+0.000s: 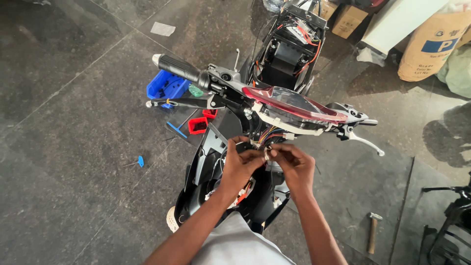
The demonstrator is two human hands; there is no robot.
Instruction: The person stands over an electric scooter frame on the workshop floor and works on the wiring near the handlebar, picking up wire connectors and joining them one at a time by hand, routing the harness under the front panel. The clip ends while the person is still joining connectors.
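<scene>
A partly stripped scooter [289,54] stands on the dark floor, seen from its front. Its handlebar [179,67] has a black grip at the left and a brake lever [365,142] at the right. A red and clear dash cover [294,103] sits across the top. Below it hangs a bundle of coloured wires [269,135]. My left hand [240,164] and my right hand [294,164] meet under that bundle. Both pinch a small white wire connector [266,153] between their fingertips. My forearms reach up from the bottom edge.
A blue parts bin [166,86] and small red trays [197,125] lie on the floor at the left, with blue-handled tools [176,130] near them. A hammer [373,230] lies at the lower right. Cardboard boxes [348,19] and a sack [431,44] stand at the back right.
</scene>
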